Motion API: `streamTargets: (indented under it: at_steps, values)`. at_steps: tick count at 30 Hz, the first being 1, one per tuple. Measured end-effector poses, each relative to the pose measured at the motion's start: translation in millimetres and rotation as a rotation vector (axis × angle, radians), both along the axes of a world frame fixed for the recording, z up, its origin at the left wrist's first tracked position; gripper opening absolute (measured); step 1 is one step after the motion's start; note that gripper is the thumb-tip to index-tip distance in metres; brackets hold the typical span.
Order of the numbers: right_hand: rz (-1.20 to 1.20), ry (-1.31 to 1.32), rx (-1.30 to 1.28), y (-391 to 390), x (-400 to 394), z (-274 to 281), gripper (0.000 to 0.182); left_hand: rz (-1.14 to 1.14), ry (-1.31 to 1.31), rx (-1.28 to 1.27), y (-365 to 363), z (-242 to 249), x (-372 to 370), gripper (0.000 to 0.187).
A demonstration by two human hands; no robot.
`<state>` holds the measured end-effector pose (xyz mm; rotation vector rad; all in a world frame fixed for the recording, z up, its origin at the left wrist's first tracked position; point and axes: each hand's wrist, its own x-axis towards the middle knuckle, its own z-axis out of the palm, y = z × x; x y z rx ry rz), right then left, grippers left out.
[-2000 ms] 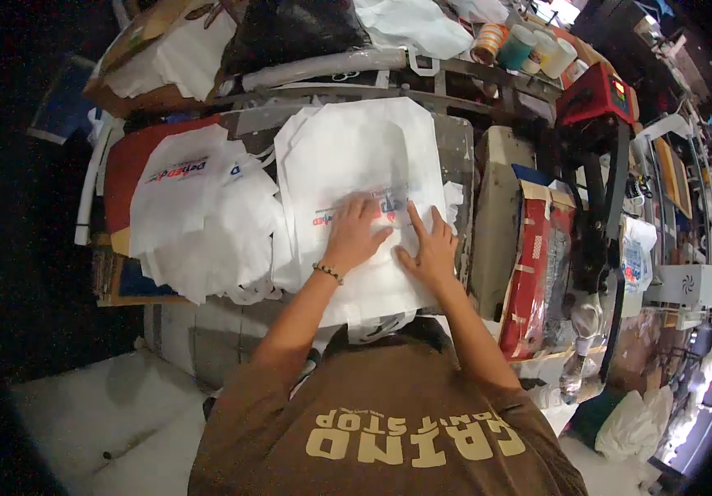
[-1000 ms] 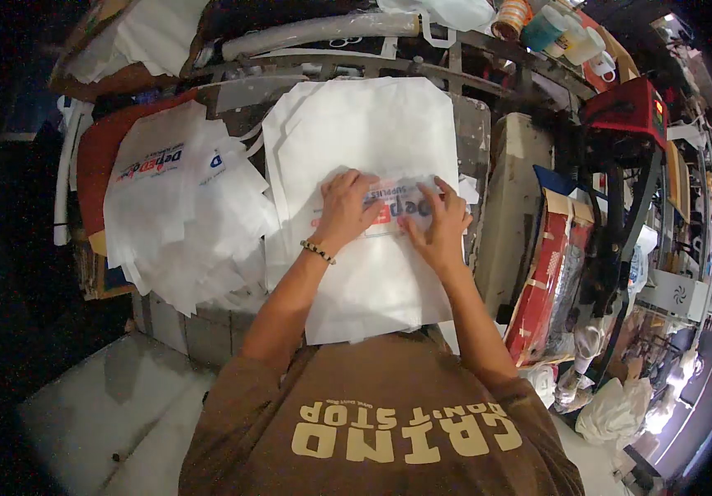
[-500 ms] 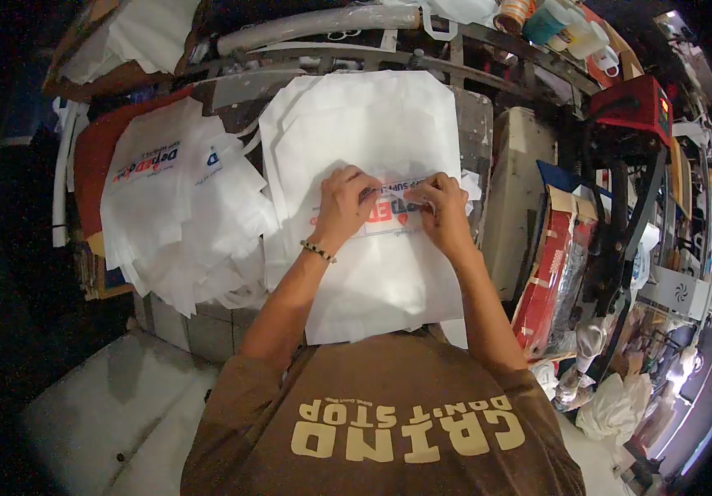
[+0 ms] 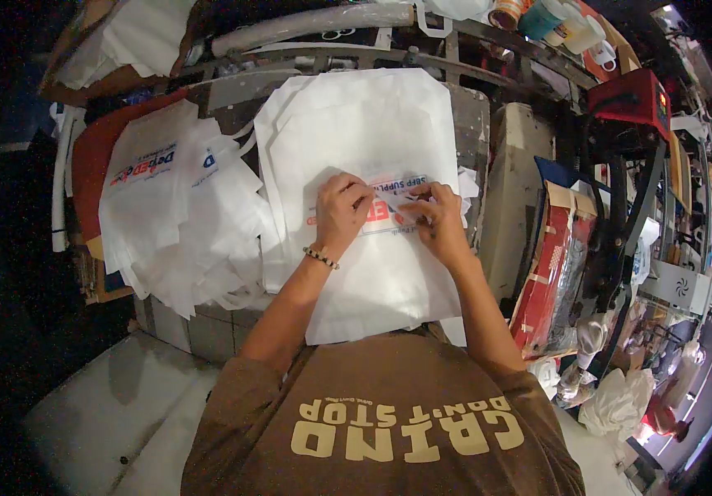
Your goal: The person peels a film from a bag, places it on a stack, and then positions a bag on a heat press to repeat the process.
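A white fabric-like bag (image 4: 372, 124) lies flat on a pile of similar bags in front of me. Red and blue lettering (image 4: 389, 211) shows at its middle, under what looks like a thin, see-through film (image 4: 397, 201). My left hand (image 4: 344, 211), with a beaded bracelet at the wrist, pinches at the left part of the print. Opposite it, my right hand (image 4: 440, 217) has thumb and fingers pinched at the right part. Both hands seem to grip the film, though its edges are hard to make out and the fingertips partly hide it.
Printed white bags (image 4: 174, 207) lie in a loose heap on the left. To the right stand a red control box (image 4: 633, 103) on a dark frame and a red carton (image 4: 550, 273). A plastic-wrapped roll (image 4: 314, 27) and cups (image 4: 550, 21) are at the back.
My hands stay over the print with small finger movements. The right hand has shifted slightly, and more of the blue lettering shows between the hands.
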<state>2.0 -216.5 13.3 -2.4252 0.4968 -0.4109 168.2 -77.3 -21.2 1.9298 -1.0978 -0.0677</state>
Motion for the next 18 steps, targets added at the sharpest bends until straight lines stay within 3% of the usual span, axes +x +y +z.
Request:
streamTargets:
  at_steps: [3,5,18]
  values:
    - [0.009,-0.023,-0.005,0.4,-1.4,-0.3,0.039,-0.03,0.008,-0.019,1.8,1.8,0.0,0.009]
    - [0.012,-0.021,0.035,1.4,-1.3,1.2,0.049,-0.05,0.007,-0.019,2.1,5.0,0.8,0.01]
    - [0.088,-0.039,0.02,6.2,-4.1,-4.9,0.044,-0.073,0.013,0.059,-1.7,13.8,2.7,0.017]
